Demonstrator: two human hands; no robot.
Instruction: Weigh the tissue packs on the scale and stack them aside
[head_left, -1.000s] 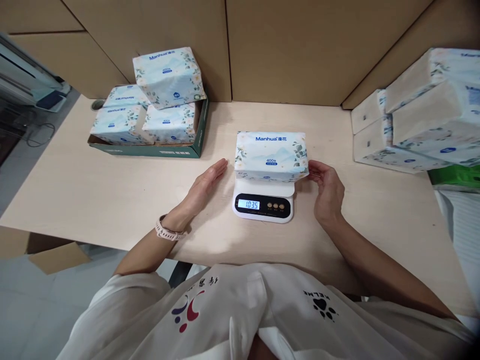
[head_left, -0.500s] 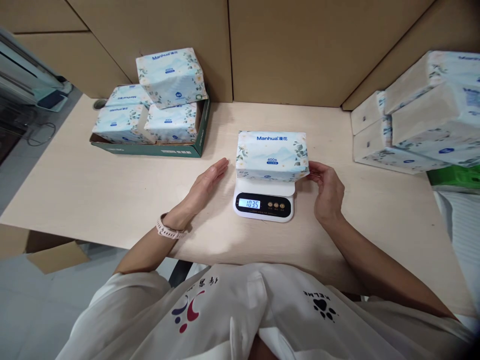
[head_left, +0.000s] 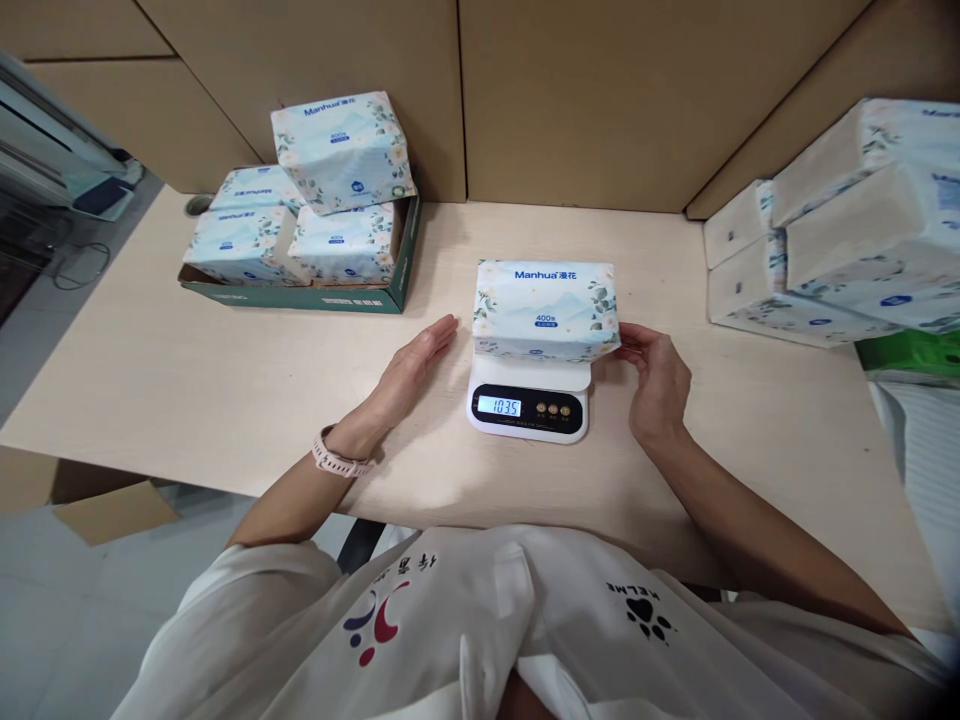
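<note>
On the scale sits a tissue pack. Beside the scale, the left hand is flat, the right hand loosely curled.

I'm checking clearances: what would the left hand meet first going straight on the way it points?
Likely the pale blue, floral, block-shaped, film-wrapped pack, at its left side; depth is unclear.

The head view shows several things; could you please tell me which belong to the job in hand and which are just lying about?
In the job:
scale
tissue pack on it
left hand
right hand
likely the packs in the green tray
likely the stack of packs at right

Apparently lying about:
open carton
cable
</note>
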